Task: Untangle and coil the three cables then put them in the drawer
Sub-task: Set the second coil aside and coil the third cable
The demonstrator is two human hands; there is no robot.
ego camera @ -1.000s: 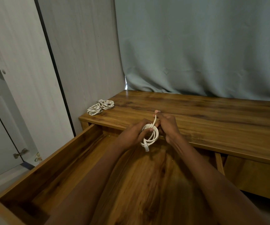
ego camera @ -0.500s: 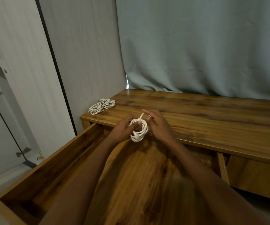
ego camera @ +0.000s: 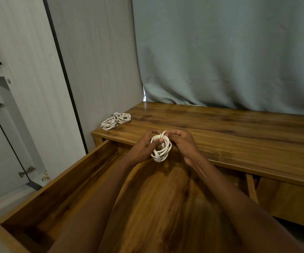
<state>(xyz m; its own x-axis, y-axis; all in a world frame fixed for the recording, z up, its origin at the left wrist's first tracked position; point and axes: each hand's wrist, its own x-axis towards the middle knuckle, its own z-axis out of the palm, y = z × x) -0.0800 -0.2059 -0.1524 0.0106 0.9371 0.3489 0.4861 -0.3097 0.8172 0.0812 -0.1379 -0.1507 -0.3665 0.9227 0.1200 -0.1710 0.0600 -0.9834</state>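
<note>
The left hand (ego camera: 141,148) and right hand (ego camera: 182,145) both pinch a small white cable coil (ego camera: 161,147), held upright between them above the back of the open wooden drawer (ego camera: 60,189). Two more white coiled cables (ego camera: 115,121) lie touching each other on the wooden desktop (ego camera: 229,132), near its left corner.

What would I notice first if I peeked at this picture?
Right in the middle, the left hand and the right hand hold a little white cable coil over the open wooden drawer. Two more white coils lie side by side on the far left corner of the wooden desk top. Behind the desk hangs a big grey-green curtain.
</note>
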